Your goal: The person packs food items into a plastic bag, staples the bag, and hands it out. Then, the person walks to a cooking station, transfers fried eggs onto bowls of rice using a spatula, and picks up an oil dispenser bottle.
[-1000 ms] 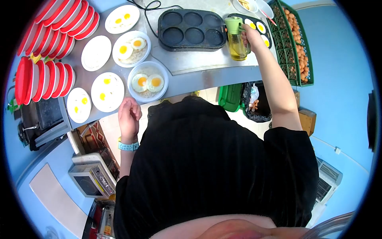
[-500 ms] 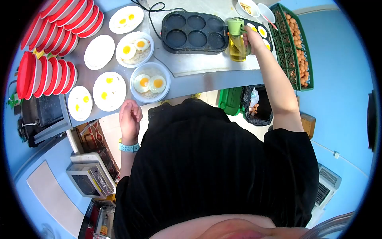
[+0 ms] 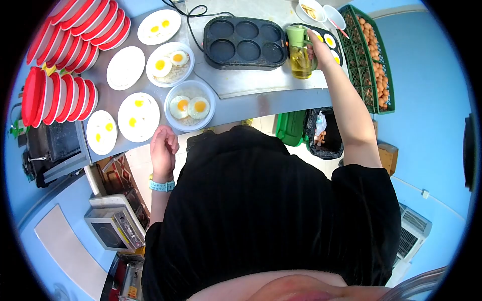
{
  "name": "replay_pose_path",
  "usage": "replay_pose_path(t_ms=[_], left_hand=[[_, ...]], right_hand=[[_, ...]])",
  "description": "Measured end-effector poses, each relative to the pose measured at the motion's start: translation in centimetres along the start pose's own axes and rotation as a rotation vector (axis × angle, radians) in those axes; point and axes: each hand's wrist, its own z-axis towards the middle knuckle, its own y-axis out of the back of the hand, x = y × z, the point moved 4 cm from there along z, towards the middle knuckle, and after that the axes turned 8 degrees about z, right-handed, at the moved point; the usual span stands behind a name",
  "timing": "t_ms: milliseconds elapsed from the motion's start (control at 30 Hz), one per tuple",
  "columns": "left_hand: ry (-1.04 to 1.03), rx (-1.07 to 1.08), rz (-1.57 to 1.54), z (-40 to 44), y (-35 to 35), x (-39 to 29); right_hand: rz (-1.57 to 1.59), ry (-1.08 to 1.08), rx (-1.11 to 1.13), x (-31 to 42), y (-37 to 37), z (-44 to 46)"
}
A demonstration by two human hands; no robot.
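My right hand (image 3: 321, 51) is closed round the handle of an oil bottle (image 3: 301, 62), a clear one with a green top and yellow oil inside. The bottle is upright, just right of a black pan with six round wells (image 3: 244, 42); the wells hold no egg. Behind the bottle and hand, partly hidden, a second dark pan (image 3: 337, 49) has fried eggs in it. My left hand (image 3: 163, 150) hangs at the table's front edge, fingers loosely curled and holding nothing. Nearest to it are a white plate with egg (image 3: 131, 108) and a bowl with two fried eggs (image 3: 175, 123).
Red-and-white containers (image 3: 75, 95) are stacked at the left. More plates with eggs stand beside a white plate (image 3: 125, 67). Green crates (image 3: 369, 103) with brown eggs line the right side. A bin with a black bag (image 3: 334, 135) stands below the table edge. A black cable (image 3: 193, 25) runs behind.
The view has shifted very slightly. Both hands and the oil bottle stay in nearly the same places.
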Motion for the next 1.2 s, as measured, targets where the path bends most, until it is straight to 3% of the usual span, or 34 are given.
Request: replay_pose_path(t_ms=[267,333,400,533,567,667,1200], left_hand=[[-0.005,0.010,0.015,0.2,0.2,0.0],[0.004,0.015,0.009,0.1,0.3,0.0],[0.010,0.026,0.006,0.1,0.3,0.0],[0.006,0.010,0.010,0.1,0.5,0.1],[0.002,0.010,0.003,0.1,0.6,0.1],[-0.005,-0.003,0.002,-0.1,0.8,0.0],[0.015,-0.019,-0.003,-0.2,1.7,0.4]], right_hand=[[-0.036,0.058,0.051,0.3,-1.1,-3.0],[-0.136,0.053,0.059,0.8,-1.3,-4.0],[-0.446,0.068,-0.035,1.1,-1.7,-4.6],[-0.364,0.183,0.048,-1.9,-2.5,-2.2],[-0.317,0.063,0.131,-2.2,-2.7,-2.8],[-0.455,0.037,0.114,-1.3,-3.8,-4.3],[-0.397,0.008,0.190,-2.0,-4.8,-5.8]])
